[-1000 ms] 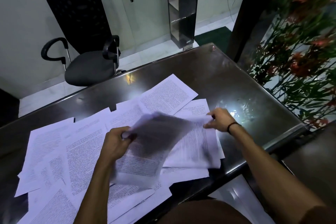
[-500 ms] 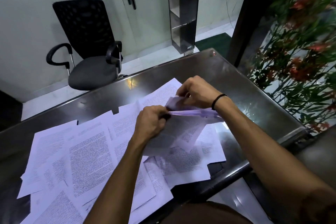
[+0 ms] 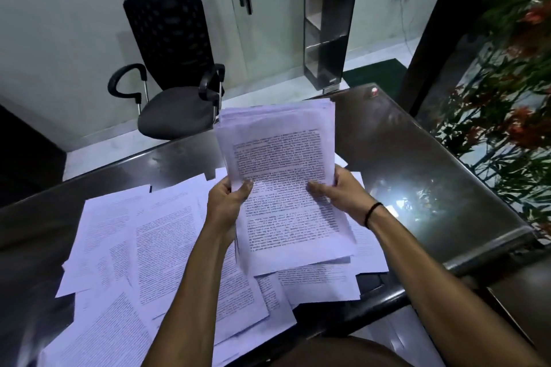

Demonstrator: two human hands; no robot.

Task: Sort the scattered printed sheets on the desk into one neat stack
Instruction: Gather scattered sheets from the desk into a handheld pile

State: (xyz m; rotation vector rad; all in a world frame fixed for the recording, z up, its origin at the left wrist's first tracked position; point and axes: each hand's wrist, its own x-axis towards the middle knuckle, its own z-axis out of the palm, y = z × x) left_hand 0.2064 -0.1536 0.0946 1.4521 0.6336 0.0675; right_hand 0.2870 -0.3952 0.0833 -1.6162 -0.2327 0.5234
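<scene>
Seen from above, a person's two bare hands hold up a bundle of printed sheets (image 3: pixel 280 182) over a dark, glossy desk (image 3: pixel 417 164). Left hand (image 3: pixel 228 205) clasps the bundle's left edge, thumb pressed on the printed face and the other fingers hidden behind the paper. Right hand (image 3: pixel 340 197) clasps the right edge in the same way, thumb on the front; a thin black band (image 3: pixel 372 213) circles that wrist. Held between them, the bundle tilts away from the viewer, its top edge reaching toward the far side of the desk and its lower edge hanging above the paper below. Its sheets are not squared: several edges fan out at the top and along the bottom. Dense black text covers the front page, too blurred to read.

Beneath and to the left, loose sheets (image 3: pixel 155 247) lie scattered flat on the desk, overlapping at different angles and spreading to the near left corner. A few more poke out under the bundle on the right. Bright light reflects off the bare desk surface to the right.

Beyond the desk stands a black mesh-backed office chair (image 3: pixel 173 74) with curved armrests, on a pale floor before a light wall. A plant with green leaves and red flowers (image 3: pixel 512 98) fills the right edge
</scene>
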